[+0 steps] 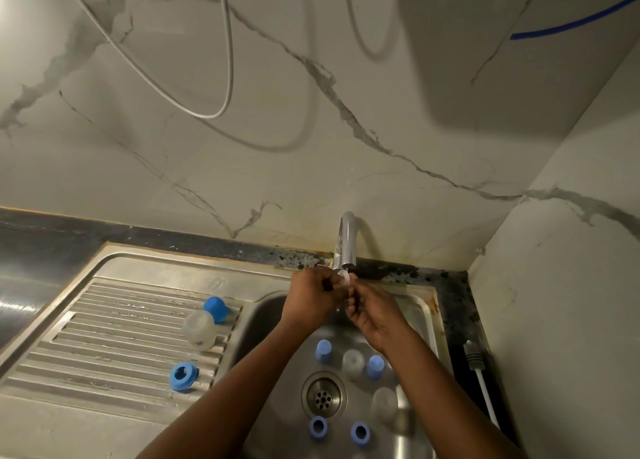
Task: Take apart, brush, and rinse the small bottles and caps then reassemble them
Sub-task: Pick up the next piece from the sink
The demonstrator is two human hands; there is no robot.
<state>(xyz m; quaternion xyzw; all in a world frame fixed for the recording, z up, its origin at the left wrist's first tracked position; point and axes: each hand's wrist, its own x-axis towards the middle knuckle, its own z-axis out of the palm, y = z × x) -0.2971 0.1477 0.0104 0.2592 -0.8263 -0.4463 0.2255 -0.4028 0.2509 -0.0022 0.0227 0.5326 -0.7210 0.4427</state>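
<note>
Left forearm (225,399) and right forearm (450,406) come in over the near edge, and both hands meet right under the tap (346,240). Left hand (311,296) and right hand (370,311) have their fingers curled onto one small clear piece (344,279). I can't tell whether it's a bottle or a cap insert. I'd call this the rinse step.

Risks as I see them:
- The piece is wet and only held at the fingertips. If it slips it falls into the sink (424,306) among the loose parts, and rinsed gets mixed with unrinsed.
- The clear bottle (199,330) lies on the ribbed drainboard (114,323), touching a blue cap (214,308). A bump could roll it.
- A grey plug (473,358) on a white cable lies on the counter just right of the basin. Splash from the tap could reach it.
- Parts sit around the drain (323,394). Its holes look too small to take them, but that's a judgement.

Count:
- Blue closed caps: three. One is on the drainboard and two are in the basin (323,351) (375,367).
- Blue rings: three. One is on the drainboard (183,375) and two are in the near basin (318,427) (360,432).
- Clear parts: four. One is on the drainboard, two are in the basin (353,363) (384,405), and one is in the hands.
</note>
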